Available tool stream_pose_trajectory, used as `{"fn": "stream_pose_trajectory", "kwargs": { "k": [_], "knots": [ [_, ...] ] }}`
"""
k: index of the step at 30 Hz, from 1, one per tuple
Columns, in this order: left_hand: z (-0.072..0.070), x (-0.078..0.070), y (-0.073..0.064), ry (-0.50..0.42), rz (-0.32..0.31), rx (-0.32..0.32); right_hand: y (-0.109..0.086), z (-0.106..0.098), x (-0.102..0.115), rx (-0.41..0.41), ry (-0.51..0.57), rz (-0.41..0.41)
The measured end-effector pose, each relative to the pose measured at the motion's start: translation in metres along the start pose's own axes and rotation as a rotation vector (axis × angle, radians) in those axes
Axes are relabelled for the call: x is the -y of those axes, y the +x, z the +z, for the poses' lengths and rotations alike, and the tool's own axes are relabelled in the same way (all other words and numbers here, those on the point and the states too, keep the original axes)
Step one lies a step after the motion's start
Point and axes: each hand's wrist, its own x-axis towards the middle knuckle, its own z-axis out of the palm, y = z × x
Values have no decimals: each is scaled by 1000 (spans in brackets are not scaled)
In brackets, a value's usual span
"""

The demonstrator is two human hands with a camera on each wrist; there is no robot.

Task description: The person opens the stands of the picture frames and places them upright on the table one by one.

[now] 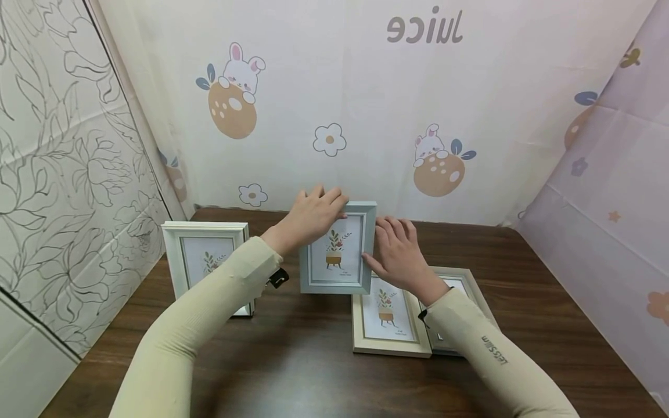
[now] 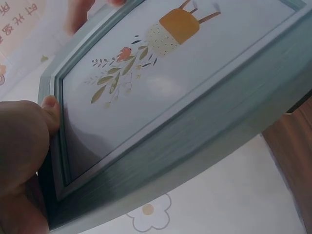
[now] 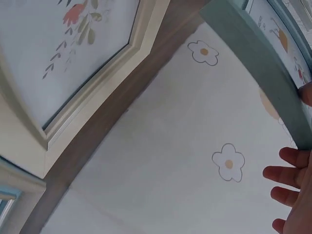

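Head view: grey-blue frame [image 1: 337,277] is upright at table centre, long axis vertical, print facing the person; it sits below the left hand [image 1: 312,215] and directly left of the right hand [image 1: 396,251], both very near, the left one further onto it. Left hand is over the top-left part, thumb on the front near the top edge. Right hand is at the right edge, thumb on the front border, other fingers beside or behind the edge. Whether the bottom edge touches the table [image 1: 292,371] or is just above it, can't tell. Cream frame [image 1: 392,313] lies flat near the lower right corner, grey-beige frame [image 1: 473,284] beside it, partly under the right arm; white frame [image 1: 206,255] stands apart on the left, partly behind the left arm. Left wrist view: left hand grasping the grey-blue frame, thumb pressed on the border of the short side nearest the plant's top; right-hand fingertips show across at the long side. Right wrist view: right hand only partly in shot, thumb touching the front border, four fingers loosely spread, tips free against the flower-print cloth [image 3: 161,146], no firm wrap visible; cream frame well apart across the gap.
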Motion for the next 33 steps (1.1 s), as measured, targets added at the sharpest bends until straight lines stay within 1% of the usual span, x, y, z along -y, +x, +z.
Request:
{"fn": "stream_pose_trajectory", "kwargs": {
  "k": [4,10,13,15,18,22,25,29,33],
  "knots": [
    [2,4,3,-11,-13,0,6,3,5,-20,12,40],
    [4,11,15,-22,-43,12,18,7,8,-40,-4,148],
    [6,15,23,-25,-64,28,26,11,6,-21,-8,206],
    [7,17,28,-37,-80,38,32,14,4,3,-3,244],
    [10,21,34,-32,-100,53,40,20,2,42,6,293],
    [19,26,39,-3,-125,81,48,32,-1,85,14,339],
    [27,31,44,4,-144,91,53,43,-4,110,7,374],
    [39,38,51,25,-167,87,61,56,-8,126,13,426],
    [49,46,57,58,-192,96,69,66,-9,154,25,459]
  ]
}}
